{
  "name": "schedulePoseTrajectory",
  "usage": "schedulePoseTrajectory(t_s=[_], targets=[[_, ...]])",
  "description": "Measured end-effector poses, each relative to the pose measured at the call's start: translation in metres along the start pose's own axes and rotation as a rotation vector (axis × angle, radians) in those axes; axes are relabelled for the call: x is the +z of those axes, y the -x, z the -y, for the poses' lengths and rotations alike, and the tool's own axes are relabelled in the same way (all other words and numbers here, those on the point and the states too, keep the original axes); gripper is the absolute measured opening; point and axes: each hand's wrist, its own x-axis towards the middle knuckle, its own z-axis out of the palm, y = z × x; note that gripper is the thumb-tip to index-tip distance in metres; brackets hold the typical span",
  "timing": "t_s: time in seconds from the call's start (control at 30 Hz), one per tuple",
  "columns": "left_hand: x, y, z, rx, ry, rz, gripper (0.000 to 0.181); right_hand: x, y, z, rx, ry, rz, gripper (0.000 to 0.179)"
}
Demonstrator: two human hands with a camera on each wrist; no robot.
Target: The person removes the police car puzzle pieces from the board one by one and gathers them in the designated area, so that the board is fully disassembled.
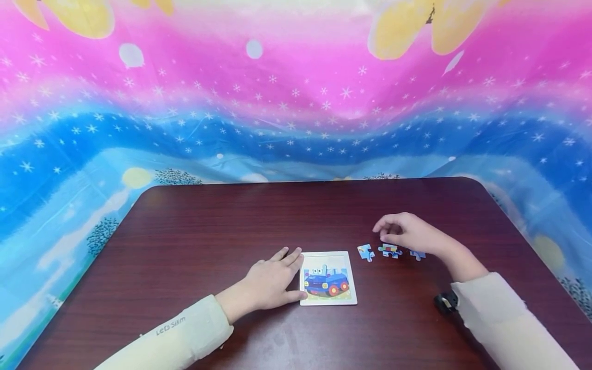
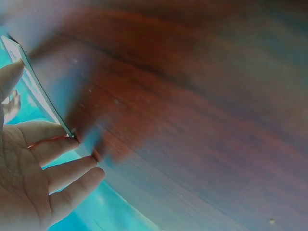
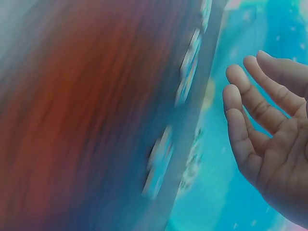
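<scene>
On the reddish-brown table [image 1: 208, 226], a white-framed blue-truck puzzle [image 1: 326, 280].

Dk red-brown, wood-grain table [image 1: 259, 221], rounded far corners at 9 & 3 o'clock, fills ctr to 6. Printed pink-to-blue fabric backdrop [image 1: 296, 67] hangs w/ soft folds behind, wrapping approx. 8 thru 12 to 4. Print incl. lg yellow wing-like shapes [image 1: 88, 18] at 10 & 1, small white snowflakes [image 1: 346, 93] nr 12, a pale-yellow disc [image 1: 137, 178] at 9. Whitish glare [image 1: 287, 334] on table at 6.
</scene>
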Motion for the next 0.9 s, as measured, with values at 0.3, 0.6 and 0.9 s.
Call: schedulePoseTrajectory(t_s=[0.3, 0.6, 0.9], targets=[[0.001, -0.001, 0.000, -0.004, 0.003, -0.002, 0.083, 0.027, -0.032, 0.036, -0.077, -0.025, 0.083, 0.018], [0.001, -0.001, 0.000, -0.014, -0.002, 0.001, 0.084, 0.050, -0.049, 0.070, -0.152, -0.046, 0.175, 0.018], [0.001, -0.001, 0.000, -0.012, 0.000, 0.003, 0.083, 0.070, -0.057, 0.082, -0.161, -0.014, 0.286, 0.016]])
